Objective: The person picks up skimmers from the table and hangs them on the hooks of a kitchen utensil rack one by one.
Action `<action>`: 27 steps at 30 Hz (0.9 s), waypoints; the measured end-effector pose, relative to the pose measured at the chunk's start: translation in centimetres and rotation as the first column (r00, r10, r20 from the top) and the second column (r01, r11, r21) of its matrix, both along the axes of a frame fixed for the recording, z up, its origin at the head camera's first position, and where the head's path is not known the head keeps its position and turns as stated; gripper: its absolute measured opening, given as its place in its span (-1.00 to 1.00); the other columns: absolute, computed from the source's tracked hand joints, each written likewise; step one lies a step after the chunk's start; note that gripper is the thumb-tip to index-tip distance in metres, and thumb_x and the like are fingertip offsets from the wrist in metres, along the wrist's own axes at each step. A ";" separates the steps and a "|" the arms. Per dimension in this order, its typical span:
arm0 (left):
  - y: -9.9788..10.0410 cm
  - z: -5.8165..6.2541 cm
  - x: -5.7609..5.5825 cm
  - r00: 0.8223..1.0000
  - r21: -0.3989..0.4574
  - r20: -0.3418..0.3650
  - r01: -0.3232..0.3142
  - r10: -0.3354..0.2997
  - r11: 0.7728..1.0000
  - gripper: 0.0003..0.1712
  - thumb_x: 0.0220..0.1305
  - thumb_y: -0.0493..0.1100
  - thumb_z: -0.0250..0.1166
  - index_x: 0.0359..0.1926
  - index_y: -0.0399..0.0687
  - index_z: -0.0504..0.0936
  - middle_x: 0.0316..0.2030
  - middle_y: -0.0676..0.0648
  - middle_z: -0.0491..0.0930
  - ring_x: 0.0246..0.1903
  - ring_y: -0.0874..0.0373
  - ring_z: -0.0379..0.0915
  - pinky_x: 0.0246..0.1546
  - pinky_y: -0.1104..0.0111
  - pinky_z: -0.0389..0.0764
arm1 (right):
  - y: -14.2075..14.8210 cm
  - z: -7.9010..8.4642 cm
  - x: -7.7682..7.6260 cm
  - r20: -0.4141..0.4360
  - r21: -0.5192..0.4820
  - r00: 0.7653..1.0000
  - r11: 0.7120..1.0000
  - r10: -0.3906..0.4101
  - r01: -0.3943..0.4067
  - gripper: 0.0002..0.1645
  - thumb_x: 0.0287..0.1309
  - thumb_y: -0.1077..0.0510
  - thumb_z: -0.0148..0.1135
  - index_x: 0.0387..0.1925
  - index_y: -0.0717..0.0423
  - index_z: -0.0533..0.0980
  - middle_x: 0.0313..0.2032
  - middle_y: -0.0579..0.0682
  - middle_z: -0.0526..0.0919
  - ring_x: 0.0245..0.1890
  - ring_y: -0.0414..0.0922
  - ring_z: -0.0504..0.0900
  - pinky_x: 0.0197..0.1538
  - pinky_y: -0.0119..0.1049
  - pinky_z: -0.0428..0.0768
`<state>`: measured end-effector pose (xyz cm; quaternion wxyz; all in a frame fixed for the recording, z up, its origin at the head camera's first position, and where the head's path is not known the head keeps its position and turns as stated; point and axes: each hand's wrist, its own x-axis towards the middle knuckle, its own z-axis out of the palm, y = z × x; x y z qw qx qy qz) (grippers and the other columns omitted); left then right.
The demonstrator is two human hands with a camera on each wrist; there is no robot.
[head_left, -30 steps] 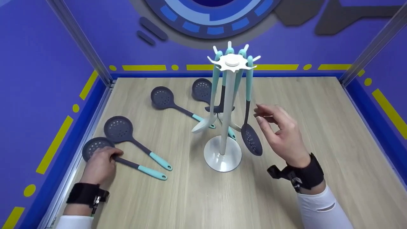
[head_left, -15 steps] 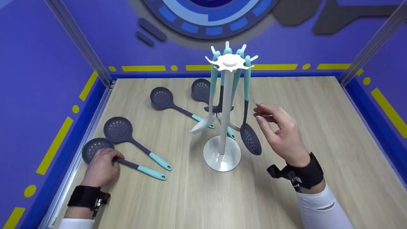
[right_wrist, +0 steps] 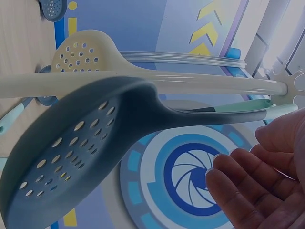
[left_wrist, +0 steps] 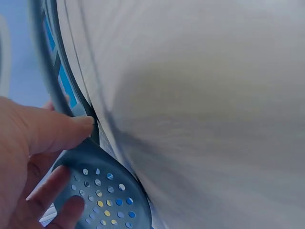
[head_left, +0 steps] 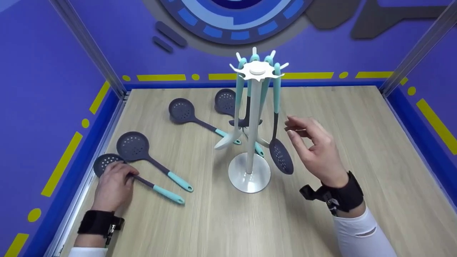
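At the left of the head view, my left hand [head_left: 113, 185] pinches a dark skimmer [head_left: 167, 193] with a mint handle, gripping it at the neck by its perforated head. The left wrist view has the thumb over the neck and the other fingers around the skimmer's head [left_wrist: 107, 188]. My right hand [head_left: 316, 151], fingers loosely bent and holding nothing, hovers just right of a dark slotted spoon [head_left: 282, 157]. This spoon hangs from a white utensil stand [head_left: 249, 180]. In the right wrist view the fingers are apart from the spoon [right_wrist: 76, 157].
A second skimmer [head_left: 132, 145] lies right beside the held one. Another skimmer [head_left: 182, 110] and a further skimmer [head_left: 225, 101] lie farther back, partly behind the stand. Several other utensils hang on the stand, including a pale spoon-like one [head_left: 226, 141]. Blue walls enclose the table [head_left: 339, 103].
The left hand has shifted slightly along the skimmer, and its handle end has swung a little toward the front and left. The right hand has stayed in place.
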<state>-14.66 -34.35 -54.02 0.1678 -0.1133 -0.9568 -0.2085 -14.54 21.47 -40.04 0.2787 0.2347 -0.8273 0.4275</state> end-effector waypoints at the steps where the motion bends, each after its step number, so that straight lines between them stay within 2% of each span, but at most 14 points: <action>1: 0.0 0.0 0.0 1.000 0.001 -0.012 -0.006 0.006 1.000 -0.69 0.08 -0.53 0.45 -0.26 -0.06 0.75 -0.14 -0.18 0.76 0.21 -0.31 0.44 0.29 -0.21 0.39 | 0.0 0.0 0.0 0.001 0.001 1.000 1.000 0.000 0.000 -0.55 0.39 0.36 0.27 0.26 0.13 0.59 0.00 0.03 0.74 -0.03 -0.17 0.74 0.09 -0.54 0.66; 7: 0.3 0.5 0.4 0.998 -0.011 -0.038 -0.056 0.056 0.998 -0.67 0.04 -0.50 0.53 -0.24 -0.03 0.75 -0.12 -0.18 0.77 0.22 -0.27 0.39 0.24 -0.22 0.37 | 0.0 0.1 0.0 -0.010 -0.004 1.000 1.000 0.007 -0.007 -0.54 0.39 0.36 0.28 0.28 0.11 0.58 0.00 0.04 0.75 -0.02 -0.18 0.74 0.10 -0.53 0.66; 13: 1.5 1.6 0.7 0.996 0.008 -0.018 -0.088 0.088 0.996 -0.67 0.09 -0.45 0.52 -0.15 -0.07 0.75 -0.08 -0.20 0.76 0.21 -0.23 0.39 0.18 -0.21 0.35 | 0.0 0.1 0.1 -0.017 -0.004 1.000 1.000 0.008 -0.008 -0.52 0.38 0.36 0.28 0.29 0.10 0.58 -0.01 0.06 0.74 -0.02 -0.18 0.74 0.10 -0.53 0.66; 21: 4.0 2.7 0.6 0.998 0.027 0.032 -0.061 0.060 0.998 -0.75 0.24 -0.38 0.46 -0.09 -0.10 0.70 -0.07 -0.20 0.73 0.11 -0.23 0.55 0.31 -0.19 0.36 | 0.1 0.1 0.1 -0.017 -0.002 1.000 1.000 -0.003 0.003 -0.51 0.36 0.39 0.29 0.28 0.13 0.58 -0.01 0.05 0.75 -0.03 -0.17 0.74 0.11 -0.54 0.66; 27: 6.3 3.4 0.8 1.000 0.065 -0.021 -0.017 0.018 0.998 -0.76 0.22 -0.38 0.48 -0.11 -0.10 0.70 -0.14 -0.14 0.75 0.00 -0.17 0.64 0.22 -0.10 0.46 | -0.1 0.3 0.2 -0.035 -0.012 0.999 1.000 -0.009 0.009 -0.48 0.29 0.46 0.32 0.25 0.17 0.59 -0.03 0.08 0.75 -0.04 -0.16 0.74 0.10 -0.57 0.65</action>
